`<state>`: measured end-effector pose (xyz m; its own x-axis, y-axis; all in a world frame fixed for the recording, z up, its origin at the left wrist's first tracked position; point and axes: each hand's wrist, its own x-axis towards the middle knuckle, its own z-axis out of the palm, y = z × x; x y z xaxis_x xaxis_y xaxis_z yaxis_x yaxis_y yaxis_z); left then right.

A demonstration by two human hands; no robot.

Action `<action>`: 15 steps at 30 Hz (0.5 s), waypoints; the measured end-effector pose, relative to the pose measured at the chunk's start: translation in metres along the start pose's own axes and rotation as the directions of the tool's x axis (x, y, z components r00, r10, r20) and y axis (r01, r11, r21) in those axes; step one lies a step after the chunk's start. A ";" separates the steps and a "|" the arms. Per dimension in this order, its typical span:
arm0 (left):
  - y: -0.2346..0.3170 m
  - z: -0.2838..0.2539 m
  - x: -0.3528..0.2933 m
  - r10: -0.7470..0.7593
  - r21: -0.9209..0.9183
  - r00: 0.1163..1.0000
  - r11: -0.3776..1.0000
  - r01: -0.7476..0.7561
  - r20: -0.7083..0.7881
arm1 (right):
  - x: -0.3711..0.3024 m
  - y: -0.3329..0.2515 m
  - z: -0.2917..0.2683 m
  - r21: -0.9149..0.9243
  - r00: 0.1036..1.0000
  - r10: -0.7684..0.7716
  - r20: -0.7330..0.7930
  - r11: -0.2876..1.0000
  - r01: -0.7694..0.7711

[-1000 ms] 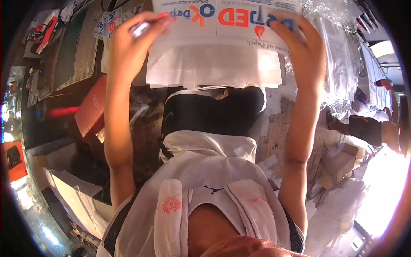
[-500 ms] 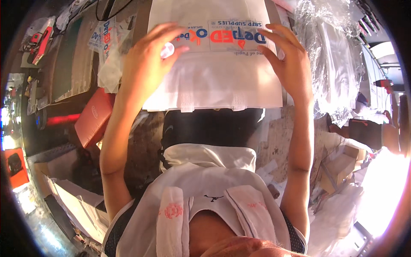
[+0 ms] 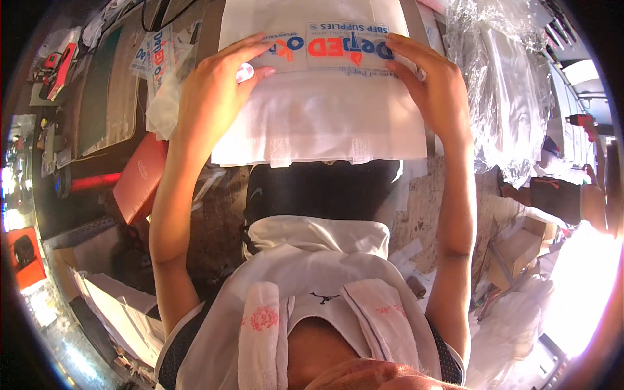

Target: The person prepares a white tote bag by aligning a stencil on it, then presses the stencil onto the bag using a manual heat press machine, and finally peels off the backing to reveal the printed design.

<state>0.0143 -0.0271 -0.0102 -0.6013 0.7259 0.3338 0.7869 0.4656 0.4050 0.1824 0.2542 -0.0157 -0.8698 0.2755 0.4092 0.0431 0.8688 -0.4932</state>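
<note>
A white sheet-like bag (image 3: 312, 110) with upside-down blue and red print lies flat before me, its two short white strap tabs at the near edge. My left hand (image 3: 224, 78) rests at its left side, fingers curved over the print's left end. Between that thumb and forefinger sits a small white roundish thing (image 3: 244, 72), too partly hidden to name. Over at the right side my right hand (image 3: 432, 81) lies with fingertips on the print's right end, thumb apart from the fingers, nothing held in it.
Crumpled clear plastic wrap (image 3: 504, 97) lies right of the bag. To the left are a printed plastic bag (image 3: 159, 71) and a red box (image 3: 140, 179). Cardboard boxes (image 3: 520, 250) stand at lower right. Another person's legs (image 3: 559, 198) show at far right.
The printed upper layer has shifted left and slightly away from me. Both hands have moved a little the same way, with the small white thing still in the left one.
</note>
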 end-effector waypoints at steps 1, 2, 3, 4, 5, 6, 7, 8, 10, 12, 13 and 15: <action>0.001 -0.001 0.000 -0.038 -0.006 0.999 0.999 0.038 0.030 | 0.002 0.001 0.000 -0.018 1.000 -0.002 0.001 1.000 0.002; 0.001 -0.001 -0.001 -0.036 -0.003 0.999 0.999 0.036 0.026 | 0.003 0.002 0.000 -0.036 1.000 -0.004 0.001 0.999 0.004; 0.000 -0.001 -0.001 -0.034 -0.001 0.999 0.999 0.034 0.023 | 0.004 0.003 0.000 -0.047 1.000 -0.019 0.001 0.999 0.019; -0.001 -0.002 -0.002 -0.032 0.002 0.999 0.999 0.032 0.019 | 0.005 0.003 0.001 -0.058 0.999 -0.033 0.001 0.998 0.033; 0.000 -0.002 -0.002 -0.036 0.001 0.999 0.999 0.036 0.022 | 0.006 0.003 0.001 -0.069 0.999 -0.048 0.001 0.996 0.048; 0.000 -0.003 -0.001 -0.040 0.001 0.999 0.999 0.040 0.024 | 0.006 0.003 0.001 -0.076 0.999 -0.051 0.000 0.996 0.051; 0.000 -0.003 -0.002 -0.045 -0.001 0.999 0.999 0.045 0.025 | 0.007 0.004 0.001 -0.085 0.998 -0.055 0.001 0.995 0.055; 0.000 -0.004 -0.002 -0.038 0.007 0.999 0.999 0.038 0.025 | 0.007 0.004 0.001 -0.093 0.998 -0.060 0.002 0.994 0.060; -0.002 -0.004 -0.001 -0.025 0.024 0.999 0.999 0.024 0.025 | 0.006 0.005 0.001 -0.098 0.998 -0.066 -0.009 0.993 0.065; -0.003 -0.002 -0.002 -0.024 0.024 1.000 0.999 0.024 0.010 | 0.006 0.002 0.000 -0.094 0.999 -0.046 0.007 0.994 0.046; -0.003 -0.001 -0.002 -0.024 0.024 1.000 0.999 0.024 0.004 | 0.007 -0.001 -0.001 -0.089 0.999 -0.021 0.029 0.996 0.023; -0.005 -0.002 -0.003 -0.039 0.009 0.999 0.999 0.039 0.012 | 0.007 -0.002 -0.001 -0.074 0.999 -0.013 0.039 0.997 0.016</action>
<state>0.0117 -0.0329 -0.0118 -0.6296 0.7134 0.3076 0.7643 0.4976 0.4102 0.1768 0.2546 -0.0106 -0.8889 0.2477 0.3852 0.0657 0.9013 -0.4281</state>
